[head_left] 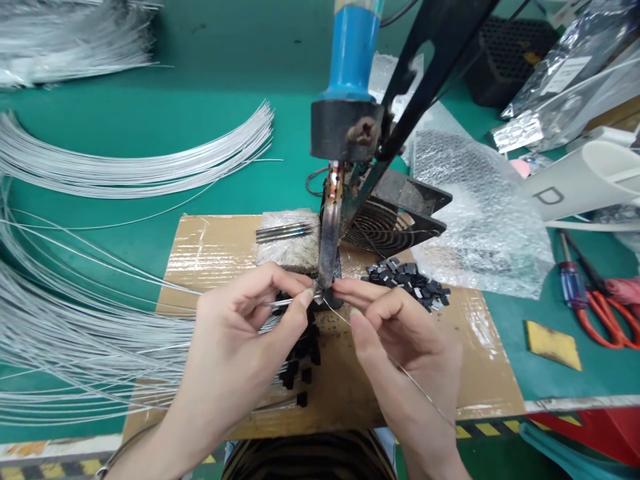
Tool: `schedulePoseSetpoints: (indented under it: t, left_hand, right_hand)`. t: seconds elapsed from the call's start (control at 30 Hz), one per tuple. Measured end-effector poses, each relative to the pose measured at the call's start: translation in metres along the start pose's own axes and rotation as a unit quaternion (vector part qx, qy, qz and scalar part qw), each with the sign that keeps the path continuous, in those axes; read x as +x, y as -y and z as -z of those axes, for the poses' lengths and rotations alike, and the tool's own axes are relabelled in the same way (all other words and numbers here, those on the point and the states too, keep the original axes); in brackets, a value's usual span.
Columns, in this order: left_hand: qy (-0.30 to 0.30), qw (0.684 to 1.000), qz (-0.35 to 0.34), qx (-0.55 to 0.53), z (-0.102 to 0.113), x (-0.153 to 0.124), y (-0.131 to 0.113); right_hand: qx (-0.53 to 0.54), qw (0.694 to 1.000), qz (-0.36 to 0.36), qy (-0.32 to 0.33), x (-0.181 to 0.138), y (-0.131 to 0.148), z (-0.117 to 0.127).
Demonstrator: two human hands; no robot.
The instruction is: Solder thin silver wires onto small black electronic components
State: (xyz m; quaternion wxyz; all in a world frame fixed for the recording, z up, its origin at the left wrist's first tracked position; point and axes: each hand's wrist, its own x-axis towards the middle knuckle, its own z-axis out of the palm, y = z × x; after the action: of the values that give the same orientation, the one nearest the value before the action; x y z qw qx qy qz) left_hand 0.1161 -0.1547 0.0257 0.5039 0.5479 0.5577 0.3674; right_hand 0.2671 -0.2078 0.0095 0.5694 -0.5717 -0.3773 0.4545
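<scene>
My left hand (250, 333) pinches grey wire (280, 303) between thumb and index finger, its end right under the soldering iron tip (327, 257). From the right, my right hand (405, 340) reaches to the same spot, fingertips by a small black part (330, 295). A thin strand of solder wire (417, 387) runs from the tip under my right thumb and across the palm. Fingers and tip partly hide the joint. The iron's blue handle (353, 50) hangs in a black clamp (345, 130). Black-ended wires (300, 360) lie below my left hand.
Cardboard (350, 387) covers the green bench. Loose black connectors (407, 283) lie in a pile on the right, in front of a fan (400, 213). Wire bundles (125, 177) spread across the left. Farther right are bubble wrap (470, 207), a yellow sponge (553, 343) and red-handled scissors (607, 320).
</scene>
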Motion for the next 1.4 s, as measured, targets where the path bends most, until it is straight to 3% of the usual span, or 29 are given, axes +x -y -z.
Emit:
schedulePoseSetpoints:
  t: [1.4]
  left_hand:
    - [-0.01,1.0,-0.025,0.012,-0.0019,-0.0006,-0.0019]
  right_hand:
    - [-0.046,0.998,0.045,-0.001,-0.0018,-0.0054,0.0012]
